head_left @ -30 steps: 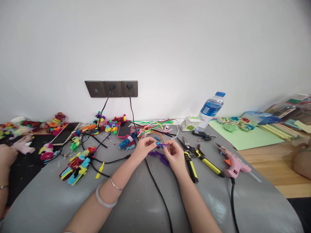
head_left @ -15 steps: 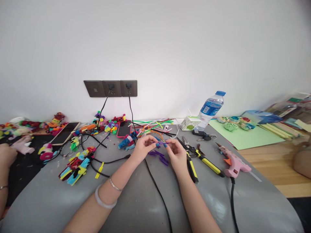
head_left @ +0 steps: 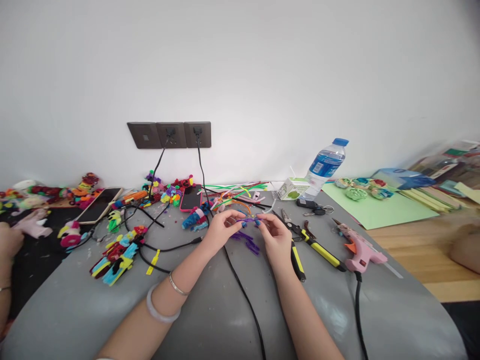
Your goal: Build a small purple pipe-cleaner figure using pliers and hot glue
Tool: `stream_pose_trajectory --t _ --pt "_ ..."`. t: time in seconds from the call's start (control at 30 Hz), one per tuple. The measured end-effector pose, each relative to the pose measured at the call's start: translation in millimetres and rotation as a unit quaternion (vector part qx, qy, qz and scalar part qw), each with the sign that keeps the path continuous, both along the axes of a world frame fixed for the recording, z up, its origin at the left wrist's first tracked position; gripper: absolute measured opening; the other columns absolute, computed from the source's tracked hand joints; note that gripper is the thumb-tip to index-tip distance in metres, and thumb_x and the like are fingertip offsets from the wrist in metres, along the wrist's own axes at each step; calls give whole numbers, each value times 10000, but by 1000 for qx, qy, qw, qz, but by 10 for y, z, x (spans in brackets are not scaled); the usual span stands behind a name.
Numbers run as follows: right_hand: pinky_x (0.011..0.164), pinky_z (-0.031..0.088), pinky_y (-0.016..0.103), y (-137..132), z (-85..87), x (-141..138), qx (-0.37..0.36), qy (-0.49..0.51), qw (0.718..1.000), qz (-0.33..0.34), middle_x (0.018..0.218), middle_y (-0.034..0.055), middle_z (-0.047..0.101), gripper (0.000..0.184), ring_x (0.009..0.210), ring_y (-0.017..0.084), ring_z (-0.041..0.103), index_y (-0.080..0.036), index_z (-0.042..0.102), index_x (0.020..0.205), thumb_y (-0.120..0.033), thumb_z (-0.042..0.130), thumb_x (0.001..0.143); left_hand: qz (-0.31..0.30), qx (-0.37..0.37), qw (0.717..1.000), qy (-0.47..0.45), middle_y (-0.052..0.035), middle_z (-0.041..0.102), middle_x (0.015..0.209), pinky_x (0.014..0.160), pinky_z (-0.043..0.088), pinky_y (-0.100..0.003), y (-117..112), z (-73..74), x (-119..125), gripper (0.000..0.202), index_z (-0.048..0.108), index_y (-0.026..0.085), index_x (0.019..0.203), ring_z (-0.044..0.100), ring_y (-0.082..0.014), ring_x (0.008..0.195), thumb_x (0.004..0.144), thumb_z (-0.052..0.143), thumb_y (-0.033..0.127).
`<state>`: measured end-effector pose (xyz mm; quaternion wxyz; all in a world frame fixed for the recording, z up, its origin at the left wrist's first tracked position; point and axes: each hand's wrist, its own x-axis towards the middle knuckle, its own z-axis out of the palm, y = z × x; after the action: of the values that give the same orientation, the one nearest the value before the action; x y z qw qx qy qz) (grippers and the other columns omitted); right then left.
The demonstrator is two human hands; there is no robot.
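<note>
Pale pink figure (head_left: 33, 225) at far left, another person's hand (head_left: 9, 242) right beside it. Next, white-edged phone (head_left: 100, 206) lying near the back left corner of the grey desk (head_left: 202, 320). Multicoloured fuzzy bundle (head_left: 115, 257) lies in front of it, toward the left edge. Pink-edged phone (head_left: 191, 198) near the back edge.

Left hand (head_left: 224, 232) over mid-desk, thumb and forefinger pinched together on one end of a purple strip (head_left: 246, 220). Strip is off the desk, stretched between both hands. Loose purple pieces (head_left: 250, 243) lie on the desk just below. Right hand (head_left: 276, 241): thumb and forefinger closed on the strip's other end, remaining fingers curled.

Yellow-black pliers (head_left: 325, 254) just right of that hand, handles spread. Carton (head_left: 293, 189) and tilted bottle (head_left: 324, 167) by the back edge. Pink glue gun (head_left: 362, 254) near the right edge, green sheet (head_left: 393, 215) behind it.
</note>
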<state>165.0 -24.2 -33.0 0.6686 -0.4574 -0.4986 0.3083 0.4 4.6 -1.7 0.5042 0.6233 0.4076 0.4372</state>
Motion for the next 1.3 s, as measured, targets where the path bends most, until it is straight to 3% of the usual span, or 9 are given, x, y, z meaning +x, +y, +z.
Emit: stream_pose_trajectory --t 0.23,0.4,0.57,1.0,1.3 --pt "587 443 281 -3 7 -5 -5 14 1000 -12 733 15 626 129 680 171 565 -213 666 852 -300 710 767 -10 4 1000 4 -25 670 796 584 402 -228 10 -12 14 140 701 164 824 548 -123 642 727 689 264" --pt "641 459 295 -8 15 -5 -1 21 1000 2 784 28 640 131 729 178 580 -212 642 804 -313 717 768 -20 12 1000 8 -8 628 753 559 363 -222 0 18 16 109 676 168 793 502 -112 616 716 665 243" --pt "716 474 310 -22 23 -1 4 24 999 30 818 32 641 123 781 182 594 -210 633 802 -312 701 794 -20 21 999 16 -6 618 759 572 358 -227 -10 26 11 104 670 167 793 486 -108 613 713 635 224" --pt "692 466 291 5 -4 1 10 41 999 23 796 13 645 121 751 171 590 -219 644 823 -306 720 787 -50 20 998 31 5 603 754 583 361 -221 6 -16 4 120 657 160 815 483 -102 623 736 614 240" --pt "692 473 284 15 -41 24 7 49 999 14 798 13 649 120 753 167 599 -215 655 829 -307 723 791 -55 -7 998 -3 4 594 762 597 383 -216 -17 44 24 112 640 148 824 511 -105 646 741 634 222"
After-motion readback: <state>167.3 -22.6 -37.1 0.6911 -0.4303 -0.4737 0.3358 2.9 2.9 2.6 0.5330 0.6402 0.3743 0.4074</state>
